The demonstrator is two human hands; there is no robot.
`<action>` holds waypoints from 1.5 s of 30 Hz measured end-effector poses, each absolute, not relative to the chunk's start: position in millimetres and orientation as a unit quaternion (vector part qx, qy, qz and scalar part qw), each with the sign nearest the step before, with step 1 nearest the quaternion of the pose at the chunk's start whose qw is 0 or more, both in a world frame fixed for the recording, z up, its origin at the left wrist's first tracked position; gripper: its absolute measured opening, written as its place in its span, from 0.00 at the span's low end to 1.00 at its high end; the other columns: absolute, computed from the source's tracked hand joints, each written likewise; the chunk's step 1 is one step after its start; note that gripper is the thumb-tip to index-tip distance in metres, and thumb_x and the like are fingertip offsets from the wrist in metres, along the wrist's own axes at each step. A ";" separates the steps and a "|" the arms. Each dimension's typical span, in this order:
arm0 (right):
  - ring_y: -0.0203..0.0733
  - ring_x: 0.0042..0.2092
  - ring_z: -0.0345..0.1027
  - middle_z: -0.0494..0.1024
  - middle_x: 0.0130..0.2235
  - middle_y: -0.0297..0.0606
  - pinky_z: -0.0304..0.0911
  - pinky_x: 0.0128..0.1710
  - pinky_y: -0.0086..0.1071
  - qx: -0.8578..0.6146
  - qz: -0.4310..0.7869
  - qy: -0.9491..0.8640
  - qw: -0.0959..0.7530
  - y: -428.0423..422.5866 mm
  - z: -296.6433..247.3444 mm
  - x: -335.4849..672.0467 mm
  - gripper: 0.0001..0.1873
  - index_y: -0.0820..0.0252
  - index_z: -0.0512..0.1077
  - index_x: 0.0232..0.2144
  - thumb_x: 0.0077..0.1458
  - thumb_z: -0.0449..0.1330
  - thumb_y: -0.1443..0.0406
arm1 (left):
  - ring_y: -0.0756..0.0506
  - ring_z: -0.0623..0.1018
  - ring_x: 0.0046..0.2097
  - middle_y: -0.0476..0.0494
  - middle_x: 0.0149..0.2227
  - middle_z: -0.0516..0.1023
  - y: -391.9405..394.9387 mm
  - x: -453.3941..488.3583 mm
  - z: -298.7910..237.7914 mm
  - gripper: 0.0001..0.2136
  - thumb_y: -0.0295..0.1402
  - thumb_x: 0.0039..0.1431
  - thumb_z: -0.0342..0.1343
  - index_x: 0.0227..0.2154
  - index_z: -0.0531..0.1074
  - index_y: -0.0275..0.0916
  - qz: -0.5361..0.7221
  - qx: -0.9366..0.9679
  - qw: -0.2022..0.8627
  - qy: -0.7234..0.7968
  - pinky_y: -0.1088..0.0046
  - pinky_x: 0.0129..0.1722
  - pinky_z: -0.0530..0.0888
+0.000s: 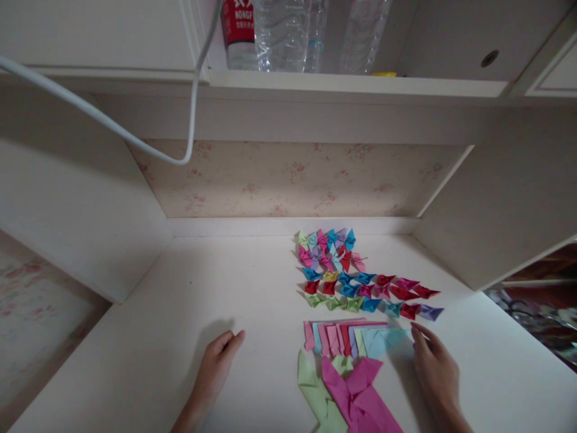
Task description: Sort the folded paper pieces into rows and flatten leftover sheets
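Note:
My left hand (219,355) hovers over the white desk with fingers curled and thumb pressed against them; nothing shows in it. On the right, my right hand (435,367) pinches the tip of a light-blue folded paper (391,340) at the end of an overlapping row of folded papers (333,338) in pink, red, purple and green. Nearer me lie a large magenta paper figure (356,394) and a light-green one (318,391), partly overlapping. Behind the row stand several lines of small coloured origami pieces (347,288), with more (327,249) grouped farther back.
The white desk (148,361) is boxed in by side panels and a flowered back wall (270,180). Overhead, a shelf (360,84) holds clear plastic bottles (282,36) and one with a red label (238,24). A white cable (112,123) hangs at upper left.

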State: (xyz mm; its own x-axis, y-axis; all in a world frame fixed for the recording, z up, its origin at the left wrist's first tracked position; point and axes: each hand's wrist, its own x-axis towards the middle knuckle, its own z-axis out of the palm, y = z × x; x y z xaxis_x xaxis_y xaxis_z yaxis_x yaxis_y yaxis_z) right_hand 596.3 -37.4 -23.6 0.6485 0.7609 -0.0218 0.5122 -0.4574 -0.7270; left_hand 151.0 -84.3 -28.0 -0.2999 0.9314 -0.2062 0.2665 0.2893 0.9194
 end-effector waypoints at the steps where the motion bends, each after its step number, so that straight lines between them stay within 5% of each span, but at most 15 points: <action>1: 0.50 0.33 0.70 0.79 0.32 0.43 0.61 0.33 0.36 -0.835 0.177 -0.379 0.356 -37.6 -24.2 596.6 0.31 0.59 0.75 0.47 0.50 0.50 0.47 | 0.53 0.52 0.22 0.57 0.19 0.48 -84.2 151.2 -27.7 0.25 0.56 0.51 0.52 0.18 0.50 0.42 0.412 0.431 0.404 0.694 0.77 0.19 0.52; 45: 0.53 0.38 0.71 0.79 0.35 0.45 0.61 0.35 0.38 -0.836 0.163 -0.411 0.327 -35.1 -31.1 599.4 0.32 0.58 0.75 0.47 0.50 0.48 0.46 | 0.52 0.54 0.24 0.56 0.20 0.49 -84.6 153.1 -24.8 0.25 0.56 0.50 0.53 0.17 0.51 0.41 0.417 0.451 0.382 0.691 0.76 0.22 0.54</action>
State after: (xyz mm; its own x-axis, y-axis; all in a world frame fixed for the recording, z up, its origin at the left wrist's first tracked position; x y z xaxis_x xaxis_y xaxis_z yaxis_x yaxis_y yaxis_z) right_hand 599.4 -35.1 -31.1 0.6099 0.7925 -0.0038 0.5797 -0.4494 -0.6797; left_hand 153.1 -84.6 -24.8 -0.3021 0.9412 -0.1514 0.3046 0.2459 0.9202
